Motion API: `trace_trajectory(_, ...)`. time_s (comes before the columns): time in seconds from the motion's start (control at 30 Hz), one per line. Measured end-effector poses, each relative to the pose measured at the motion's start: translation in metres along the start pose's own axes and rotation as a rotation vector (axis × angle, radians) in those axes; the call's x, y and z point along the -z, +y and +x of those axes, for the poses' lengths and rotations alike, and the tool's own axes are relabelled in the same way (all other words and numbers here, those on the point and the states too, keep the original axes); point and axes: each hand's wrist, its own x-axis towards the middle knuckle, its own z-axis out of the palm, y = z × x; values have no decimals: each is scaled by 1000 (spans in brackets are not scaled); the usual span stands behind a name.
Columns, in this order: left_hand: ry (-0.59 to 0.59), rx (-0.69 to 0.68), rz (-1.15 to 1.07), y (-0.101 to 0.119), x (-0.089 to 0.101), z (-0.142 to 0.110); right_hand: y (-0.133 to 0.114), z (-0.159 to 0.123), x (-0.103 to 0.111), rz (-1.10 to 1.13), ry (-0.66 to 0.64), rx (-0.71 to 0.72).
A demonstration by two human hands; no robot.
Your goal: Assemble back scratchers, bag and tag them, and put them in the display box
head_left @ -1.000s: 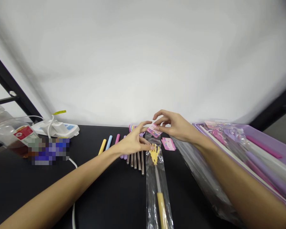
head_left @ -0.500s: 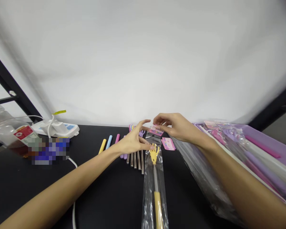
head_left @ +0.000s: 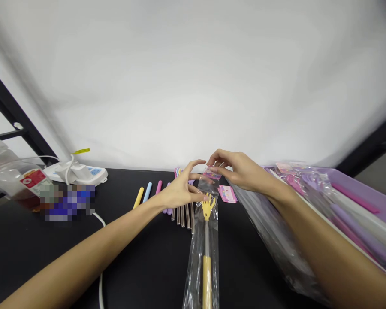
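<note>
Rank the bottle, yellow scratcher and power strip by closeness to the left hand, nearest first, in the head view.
1. Yellow scratcher: at the left hand's thumb tip.
2. Power strip: off to the left.
3. Bottle: at the far left edge.

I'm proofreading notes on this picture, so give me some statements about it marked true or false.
1. The right hand holds a pink printed card. True.
2. The yellow hand-shaped scratcher lies outside the long clear plastic bag. False: it is inside.
3. The white power strip is on the black table. True.
4. The stack of pink cards lies left of the bag. False: it lies to its right.
</note>
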Motion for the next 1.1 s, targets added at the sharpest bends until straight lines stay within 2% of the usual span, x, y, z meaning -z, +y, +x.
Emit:
trace_trajectory(0.23, -5, -4, 7, -1, 0, -1, -2, 0, -1, 35, 43, 33)
trace_trajectory(0.4, 34, 30, 18, -4, 2, 1, -3, 1, -2, 41, 99, 46)
trace_trajectory(0.57, -56, 47, 61, -4, 2, 4, -4, 1, -3, -12, 144, 47)
trace_trajectory(0.8, -83, 55, 11, -4, 1, 4, -8, 2, -1, -38, 100, 80)
trace_trajectory(0.97, -52, 25, 17, -4, 0, 4, -6, 0, 0, 42, 79, 28)
trace_trajectory(1.1, -13, 33, 29, -3, 0, 4, -3, -2, 2, 23, 63, -28)
